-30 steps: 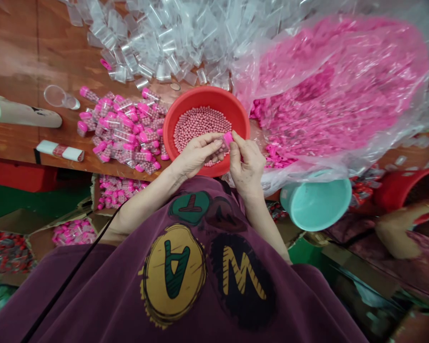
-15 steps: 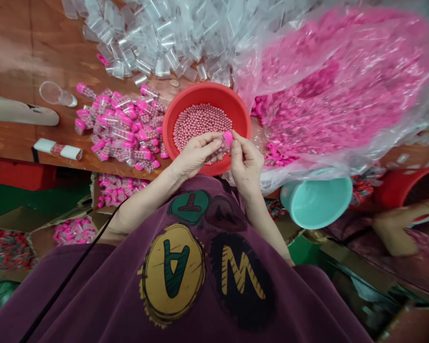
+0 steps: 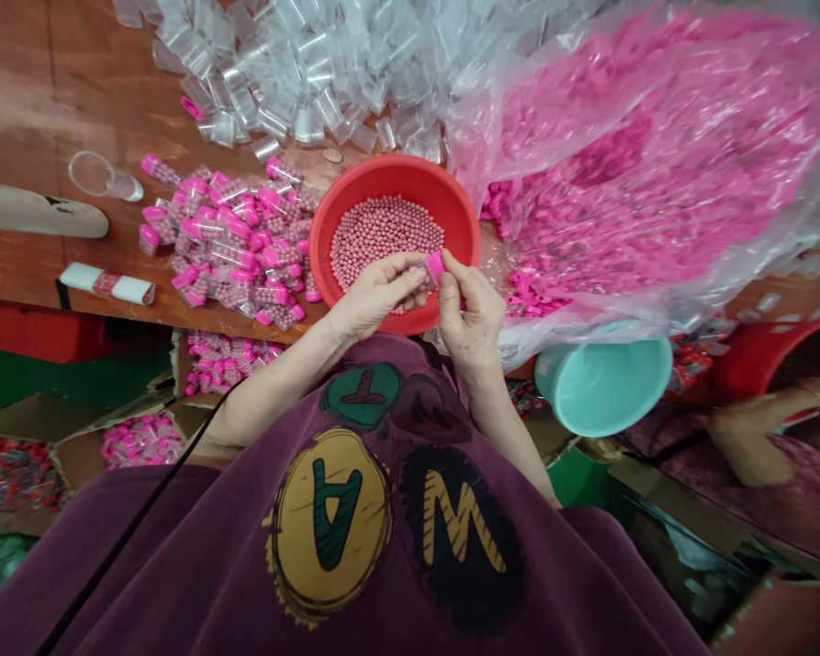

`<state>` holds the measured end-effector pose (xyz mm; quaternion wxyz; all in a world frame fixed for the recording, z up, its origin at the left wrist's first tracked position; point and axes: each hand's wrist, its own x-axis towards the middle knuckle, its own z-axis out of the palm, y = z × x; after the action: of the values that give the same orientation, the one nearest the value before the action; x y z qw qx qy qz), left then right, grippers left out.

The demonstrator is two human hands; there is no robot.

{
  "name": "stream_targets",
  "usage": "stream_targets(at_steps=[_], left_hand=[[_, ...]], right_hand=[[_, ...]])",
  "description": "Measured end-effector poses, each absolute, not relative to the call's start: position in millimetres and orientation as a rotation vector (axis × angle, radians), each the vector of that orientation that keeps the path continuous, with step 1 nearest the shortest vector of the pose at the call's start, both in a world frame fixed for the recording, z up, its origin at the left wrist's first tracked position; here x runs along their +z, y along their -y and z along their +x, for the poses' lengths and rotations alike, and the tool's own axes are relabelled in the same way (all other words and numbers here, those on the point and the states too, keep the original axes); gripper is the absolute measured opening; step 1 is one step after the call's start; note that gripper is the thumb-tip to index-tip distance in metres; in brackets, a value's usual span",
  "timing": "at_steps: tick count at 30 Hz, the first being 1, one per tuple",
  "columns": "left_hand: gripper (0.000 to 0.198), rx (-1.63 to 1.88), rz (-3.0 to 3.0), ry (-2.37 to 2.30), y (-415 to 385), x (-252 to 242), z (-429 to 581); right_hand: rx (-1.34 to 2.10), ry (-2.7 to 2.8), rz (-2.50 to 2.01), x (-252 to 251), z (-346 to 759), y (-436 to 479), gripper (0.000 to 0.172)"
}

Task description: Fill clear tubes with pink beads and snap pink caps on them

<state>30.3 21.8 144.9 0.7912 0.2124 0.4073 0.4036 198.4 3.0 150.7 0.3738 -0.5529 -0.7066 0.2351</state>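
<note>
Over the near edge of a red bowl (image 3: 461,196) of small pink beads (image 3: 383,232), my left hand (image 3: 383,292) grips a small clear bottle, mostly hidden by the fingers. A bright pink cap (image 3: 435,266) sits at the bottle's right end. My right hand (image 3: 470,305) pinches this cap between thumb and index finger. Left of the bowl lies a pile of filled bottles with pink caps (image 3: 236,241). To the right, a clear plastic bag holds many loose pink caps (image 3: 656,191).
Clear containers (image 3: 328,64) cover the back of the wooden table (image 3: 14,118). A white roll (image 3: 41,210) and a clear cup (image 3: 102,176) stand left. A teal basin (image 3: 611,383) is right, near another person's arm (image 3: 758,437). Boxes of bottles sit below the table edge.
The right hand's fingers have shifted slightly around the cap, and the cap has turned a little. The whole view has moved slightly.
</note>
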Motion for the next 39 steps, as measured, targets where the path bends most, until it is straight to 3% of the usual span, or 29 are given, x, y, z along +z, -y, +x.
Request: stream_targets(at_steps=[5, 11, 18, 24, 33, 39], left_hand=[[0.031, 0.85, 0.552, -0.911, -21, 147, 30], [0.053, 0.913, 0.838, -0.929, -20, 142, 34], [0.034, 0.844, 1.204, -1.158, -20, 140, 28], [0.032, 0.839, 1.151, -1.142, -14, 132, 29], [0.026, 0.906, 1.174, -1.148, -13, 126, 32], [0.02, 0.937, 1.058, -1.12, -11, 129, 34]], right_hand=[[0.661, 1.776, -1.519, 154, 197, -5, 0.04], [0.734, 1.71, -1.529, 157, 199, -10, 0.043], [0.746, 1.663, -1.488, 148, 196, -5, 0.042], [0.769, 1.551, -1.551, 151, 198, -1, 0.044], [0.663, 1.695, -1.464, 155, 189, 3, 0.034], [0.591, 1.871, -1.542, 157, 194, 2, 0.041]])
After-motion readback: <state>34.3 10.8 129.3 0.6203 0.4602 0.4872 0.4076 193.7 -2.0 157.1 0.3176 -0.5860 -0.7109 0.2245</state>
